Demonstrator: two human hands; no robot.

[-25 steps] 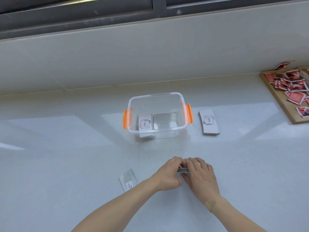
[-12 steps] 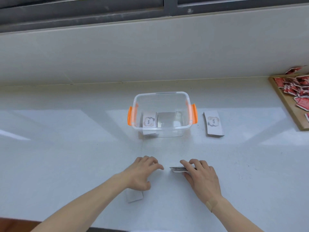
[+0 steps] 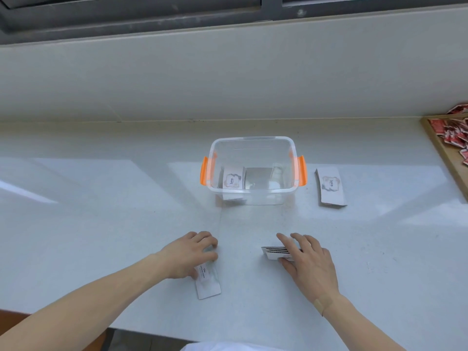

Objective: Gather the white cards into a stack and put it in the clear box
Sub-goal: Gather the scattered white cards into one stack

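Right hand (image 3: 307, 259) palm-down on the glossy white table (image 3: 101, 211), fingers and thumb closed around a thin stack of white cards (image 3: 276, 252) held on edge; left hand (image 3: 190, 254) curled loosely, fingertips pressing the far end of a single flat white printed card (image 3: 208, 281), not gripping it; clear plastic box with orange side clips (image 3: 253, 171) stands open beyond both hands, a white card inside at its left; another pile of white "love" cards (image 3: 330, 187) lies just right of the box; wooden tray of red packets (image 3: 445, 153) at far right edge.
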